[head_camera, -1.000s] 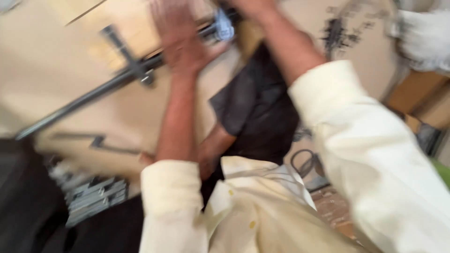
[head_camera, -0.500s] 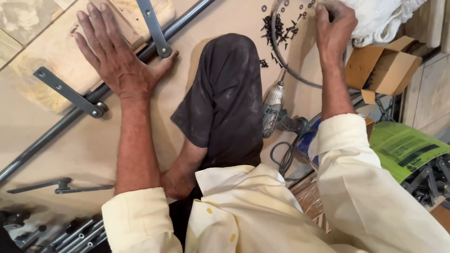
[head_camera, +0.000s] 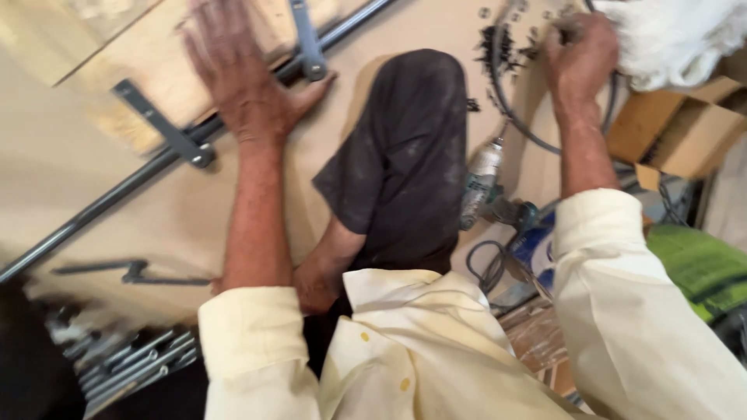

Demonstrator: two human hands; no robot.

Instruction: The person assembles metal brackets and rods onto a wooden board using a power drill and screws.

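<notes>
My left hand point(head_camera: 241, 78) lies flat, fingers spread, on a pale wooden plank point(head_camera: 132, 70), between two grey metal brackets point(head_camera: 167, 132) that clamp a long grey rod point(head_camera: 101, 206). My right hand point(head_camera: 580, 58) reaches far right with its fingers curled beside a pile of small black screws point(head_camera: 502, 43) on the beige board. Whether it holds any screws is hidden. My bent knee in dark trousers point(head_camera: 405, 140) rests on the board between both arms.
A power drill point(head_camera: 482, 183) lies right of my knee, with a dark cable point(head_camera: 506, 109) looping above it. At the right are a cardboard box point(head_camera: 673, 128), a white cloth point(head_camera: 677, 35) and a green bag point(head_camera: 700, 264). Several metal rods point(head_camera: 124, 362) and a loose bracket point(head_camera: 132, 272) lie lower left.
One second ago both hands were close together at the top in a blur. The left then settled flat on the plank and the right went out to the screws; both have stayed there since.
</notes>
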